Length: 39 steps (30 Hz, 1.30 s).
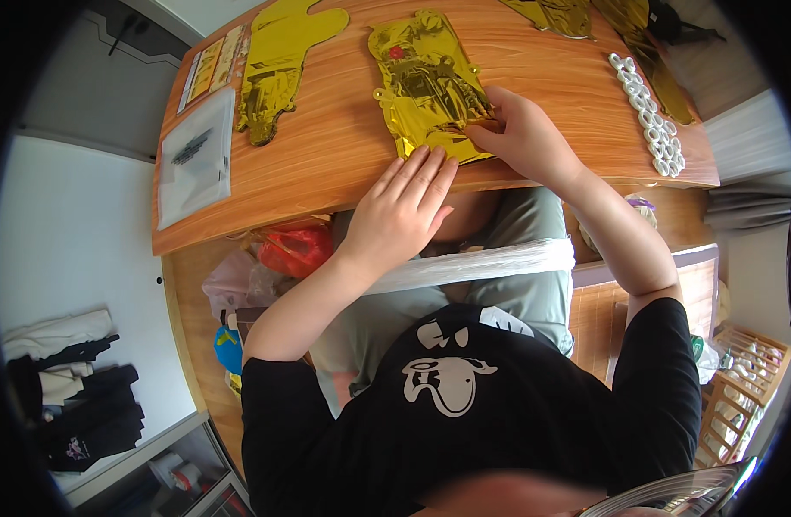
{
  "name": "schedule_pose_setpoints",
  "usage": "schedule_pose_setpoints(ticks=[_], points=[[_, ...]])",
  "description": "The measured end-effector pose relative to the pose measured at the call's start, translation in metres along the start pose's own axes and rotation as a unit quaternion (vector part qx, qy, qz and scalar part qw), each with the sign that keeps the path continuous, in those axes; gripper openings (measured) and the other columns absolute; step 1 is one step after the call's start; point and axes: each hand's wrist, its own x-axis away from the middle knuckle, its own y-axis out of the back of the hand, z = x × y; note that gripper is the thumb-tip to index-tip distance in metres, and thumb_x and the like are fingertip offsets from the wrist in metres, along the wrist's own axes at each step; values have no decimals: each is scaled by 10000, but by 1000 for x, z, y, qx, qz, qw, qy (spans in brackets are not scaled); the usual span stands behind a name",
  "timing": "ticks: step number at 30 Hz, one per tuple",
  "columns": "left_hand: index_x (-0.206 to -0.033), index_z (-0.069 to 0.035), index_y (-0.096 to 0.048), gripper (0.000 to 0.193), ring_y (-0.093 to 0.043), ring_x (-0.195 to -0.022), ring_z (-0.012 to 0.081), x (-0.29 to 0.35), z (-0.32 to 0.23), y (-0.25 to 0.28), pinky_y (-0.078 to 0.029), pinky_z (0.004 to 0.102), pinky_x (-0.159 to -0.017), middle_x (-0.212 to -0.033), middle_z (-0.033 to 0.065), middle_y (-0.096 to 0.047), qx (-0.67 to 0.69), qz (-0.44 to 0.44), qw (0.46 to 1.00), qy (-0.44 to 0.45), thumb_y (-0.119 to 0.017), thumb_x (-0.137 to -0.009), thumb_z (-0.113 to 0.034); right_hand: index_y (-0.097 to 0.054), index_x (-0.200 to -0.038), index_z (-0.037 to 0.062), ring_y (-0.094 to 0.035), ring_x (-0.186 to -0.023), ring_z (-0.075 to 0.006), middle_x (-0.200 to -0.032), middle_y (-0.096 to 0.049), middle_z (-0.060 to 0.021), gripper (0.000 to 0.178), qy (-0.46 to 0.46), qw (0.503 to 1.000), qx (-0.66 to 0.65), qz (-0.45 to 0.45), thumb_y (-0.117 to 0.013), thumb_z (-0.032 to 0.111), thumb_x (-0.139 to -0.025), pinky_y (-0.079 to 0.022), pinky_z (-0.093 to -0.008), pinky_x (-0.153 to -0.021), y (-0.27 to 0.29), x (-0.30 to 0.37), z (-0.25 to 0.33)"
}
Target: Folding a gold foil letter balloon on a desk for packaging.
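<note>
A flat gold foil balloon (426, 73) with a small red patch lies on the wooden table in front of me, its surface creased and its near edge folded. My left hand (400, 202) rests on that near edge, fingers stretched out flat and the thumb to the side. At the balloon's right edge, my right hand (529, 133) has its thumb over the foil and its index finger higher up the same side, gripping the edge. The other right fingers are mostly hidden. To the left lies another gold foil balloon (279, 65), flattened out.
Clear plastic bags (197, 159) and a printed sheet (213, 69) lie at the table's left. Several white rings (650, 116) sit in rows on the right, near more gold foil (654, 73). A red plastic bag (294, 250) is below the table edge. White plastic wrap (482, 263) crosses my lap.
</note>
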Motion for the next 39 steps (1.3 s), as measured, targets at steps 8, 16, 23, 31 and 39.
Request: schedule_pose_setpoints(ticks=[8, 16, 23, 31, 39], points=[[-1446, -44, -539, 601, -556, -1348, 303, -1, 1, -5, -472, 448, -1111, -1439, 155, -581, -36, -13, 999, -19, -689, -949, -347, -530, -1383, 3, -640, -874, -107, -1025, -690, -79, 455, 72, 992, -54, -91, -685, 42, -957, -533, -258, -781, -1, 17, -4], [-1399, -67, -591, 507, -559, -1354, 283, -2, -3, -11, -477, 441, -1104, -1428, 133, -599, -35, -36, 999, 7, -678, -948, -282, -473, -1479, 57, -641, -821, -119, -1096, -635, -72, 605, -8, 989, -37, -143, -697, -22, -923, -538, -260, -752, -5, 59, 10], [-1344, -55, -631, 466, -600, -1312, 296, -3, -5, -16, -482, 450, -1090, -1376, 130, -647, -13, -68, 997, 27, -704, -910, -210, -514, -1437, 52, -638, -785, -105, -1046, -609, -69, 611, 18, 983, -28, -181, -717, -69, -874, -537, -255, -704, -12, 55, 5], [-1326, -91, -651, 415, -599, -1314, 255, -3, -5, -18, -486, 424, -1094, -1384, 100, -647, -20, -71, 997, 36, -674, -930, -217, -582, -1345, 59, -652, -803, -159, -1013, -619, -67, 534, 40, 976, 11, -212, -737, -56, -847, -541, -302, -737, -19, 60, 1], [-1345, -133, -654, 448, -618, -1290, 275, -4, -4, -17, -502, 439, -1074, -1365, 110, -658, -20, -78, 996, 24, -704, -906, -207, -624, -1282, 89, -628, -919, -233, -989, -611, -66, 435, 27, 946, 204, -252, -727, 35, -863, -474, -388, -887, -15, 65, 0]])
